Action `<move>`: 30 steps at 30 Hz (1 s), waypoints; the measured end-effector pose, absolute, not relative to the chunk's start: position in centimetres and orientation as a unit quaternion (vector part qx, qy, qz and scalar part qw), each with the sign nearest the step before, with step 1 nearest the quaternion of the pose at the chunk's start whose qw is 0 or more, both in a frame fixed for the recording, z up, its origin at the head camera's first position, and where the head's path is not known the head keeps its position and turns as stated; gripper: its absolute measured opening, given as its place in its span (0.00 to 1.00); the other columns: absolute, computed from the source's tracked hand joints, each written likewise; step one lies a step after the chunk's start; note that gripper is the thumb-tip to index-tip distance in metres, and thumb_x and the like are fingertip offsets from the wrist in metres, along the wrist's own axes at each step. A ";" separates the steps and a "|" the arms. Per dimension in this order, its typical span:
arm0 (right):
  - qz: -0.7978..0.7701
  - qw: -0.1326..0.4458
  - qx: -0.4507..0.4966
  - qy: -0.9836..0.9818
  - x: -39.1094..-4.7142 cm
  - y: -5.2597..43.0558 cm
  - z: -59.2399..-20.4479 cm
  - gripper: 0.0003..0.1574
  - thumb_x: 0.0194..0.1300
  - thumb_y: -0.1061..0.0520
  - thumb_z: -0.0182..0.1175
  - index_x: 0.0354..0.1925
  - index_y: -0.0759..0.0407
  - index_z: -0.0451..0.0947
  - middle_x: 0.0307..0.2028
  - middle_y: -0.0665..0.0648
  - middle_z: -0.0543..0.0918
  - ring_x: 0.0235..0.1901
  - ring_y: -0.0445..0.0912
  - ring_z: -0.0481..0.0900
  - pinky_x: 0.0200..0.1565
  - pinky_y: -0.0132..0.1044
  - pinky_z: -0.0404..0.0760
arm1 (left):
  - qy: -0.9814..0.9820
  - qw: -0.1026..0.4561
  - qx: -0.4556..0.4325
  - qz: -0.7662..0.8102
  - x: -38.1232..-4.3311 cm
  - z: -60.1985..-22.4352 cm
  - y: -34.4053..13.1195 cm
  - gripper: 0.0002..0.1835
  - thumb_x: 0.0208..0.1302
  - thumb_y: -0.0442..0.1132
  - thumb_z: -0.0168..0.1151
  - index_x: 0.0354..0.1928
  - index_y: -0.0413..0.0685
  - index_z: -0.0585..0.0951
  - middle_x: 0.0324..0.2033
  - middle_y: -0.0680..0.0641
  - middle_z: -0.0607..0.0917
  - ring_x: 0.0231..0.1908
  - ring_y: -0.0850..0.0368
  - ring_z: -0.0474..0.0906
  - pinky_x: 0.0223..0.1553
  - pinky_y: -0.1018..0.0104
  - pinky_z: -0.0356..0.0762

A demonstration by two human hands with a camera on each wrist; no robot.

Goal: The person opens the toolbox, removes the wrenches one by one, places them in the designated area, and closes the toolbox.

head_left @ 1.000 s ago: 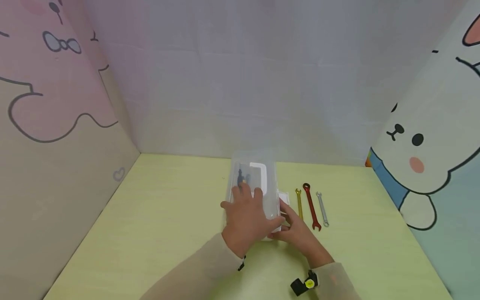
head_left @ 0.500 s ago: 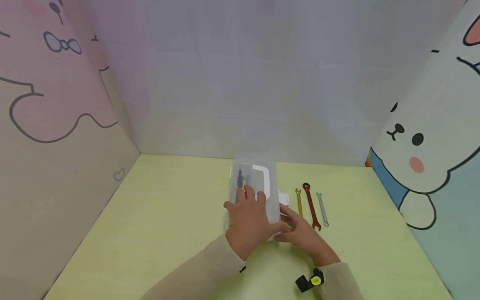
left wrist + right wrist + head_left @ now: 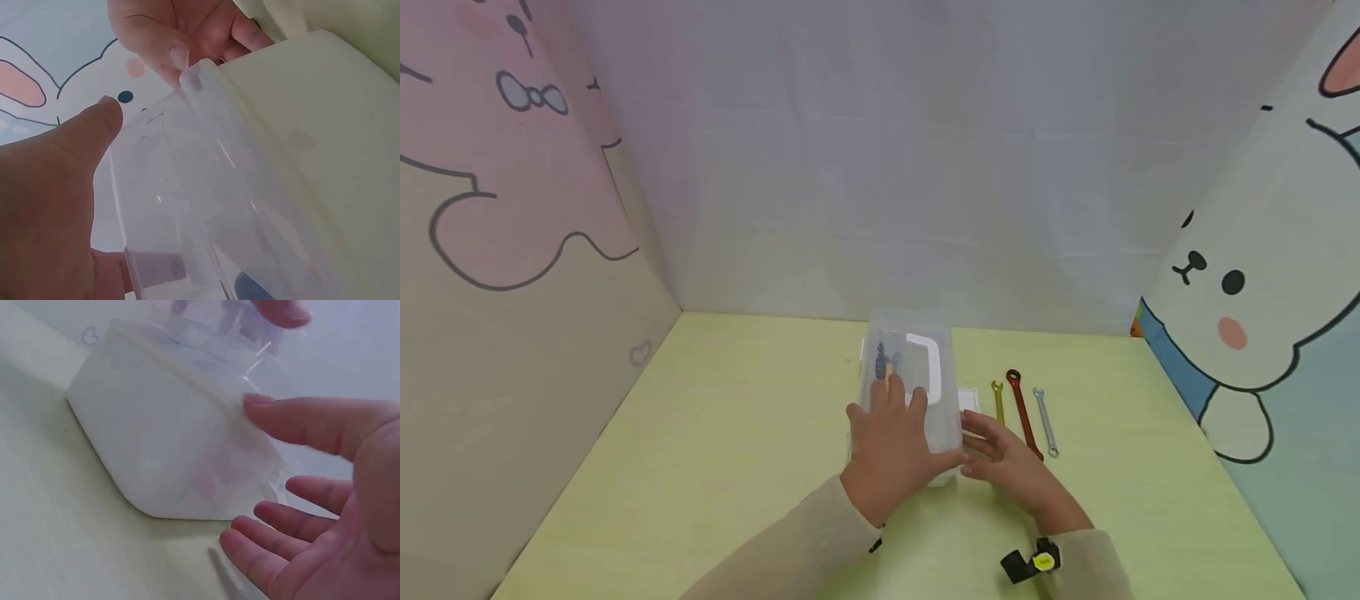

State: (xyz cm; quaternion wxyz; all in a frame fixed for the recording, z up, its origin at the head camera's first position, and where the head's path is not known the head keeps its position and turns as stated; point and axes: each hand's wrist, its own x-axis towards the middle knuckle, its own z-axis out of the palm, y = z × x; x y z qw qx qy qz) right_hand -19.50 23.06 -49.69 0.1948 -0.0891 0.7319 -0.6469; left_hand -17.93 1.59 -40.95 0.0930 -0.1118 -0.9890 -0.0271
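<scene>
A storage box with a clear lid (image 3: 942, 429) and a white handle (image 3: 933, 367) on top stands on the table; its white base (image 3: 150, 425) fills much of the right wrist view. Over the lid's near part my left hand (image 3: 887, 454) lies with fingers spread, its thumb reaching toward the right edge. My right hand (image 3: 1018, 471) is at the box's near right side, thumb and fingers apart, fingertips right by the wall. Through the lid show a dark blue object (image 3: 881, 362) and a yellowish one, partly hidden by my left fingers.
Right of the box lie three wrenches: a gold one (image 3: 998, 402), a red one (image 3: 1024, 412) and a silver one (image 3: 1046, 422). A white flap (image 3: 968, 399) sticks out at the box's right side. Printed cloth walls border the table (image 3: 737, 417).
The box has shifted slightly right and nearer under my left hand. My right hand has moved a little to the right, its fingers loosening from the box's side.
</scene>
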 end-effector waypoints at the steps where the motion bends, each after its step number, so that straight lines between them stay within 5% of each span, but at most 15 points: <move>1: -0.646 0.188 -0.080 0.736 -19.5 23.1 -49.7 0.45 0.58 0.54 0.66 0.69 0.44 0.55 0.66 0.51 0.62 0.63 0.49 0.64 0.54 0.44 0.71 | -0.988 0.096 -0.115 -0.032 -17.9 -41.0 1.3 0.58 0.35 0.88 0.36 0.61 0.55 0.71 0.60 0.39 0.67 0.57 0.42 0.60 0.40 0.40 0.67; 11: -0.742 0.150 0.055 0.651 -20.1 22.3 -49.5 0.43 0.65 0.49 0.58 0.71 0.47 0.48 0.62 0.57 0.68 0.56 0.53 0.73 0.50 0.45 0.74 | -0.974 0.144 -0.150 -0.086 -18.9 -42.3 -1.2 0.50 0.47 0.83 0.37 0.62 0.57 0.71 0.63 0.39 0.64 0.64 0.38 0.55 0.59 0.45 0.56; 20: -0.836 0.128 0.092 0.525 -20.7 21.4 -48.8 0.47 0.71 0.59 0.50 0.73 0.53 0.31 0.68 0.65 0.51 0.60 0.56 0.68 0.55 0.45 0.70 | -0.964 0.158 -0.151 -0.151 -19.8 -43.6 -2.2 0.48 0.49 0.81 0.40 0.63 0.57 0.71 0.63 0.39 0.64 0.64 0.39 0.56 0.59 0.45 0.56; 30: -0.896 0.135 0.137 0.401 -22.6 21.1 -49.2 0.32 0.73 0.52 0.47 0.68 0.59 0.51 0.61 0.66 0.61 0.59 0.57 0.66 0.58 0.46 0.67 | -0.960 0.169 -0.153 -0.165 -20.0 -44.3 -2.1 0.48 0.49 0.81 0.39 0.63 0.56 0.71 0.64 0.39 0.64 0.64 0.38 0.56 0.59 0.44 0.56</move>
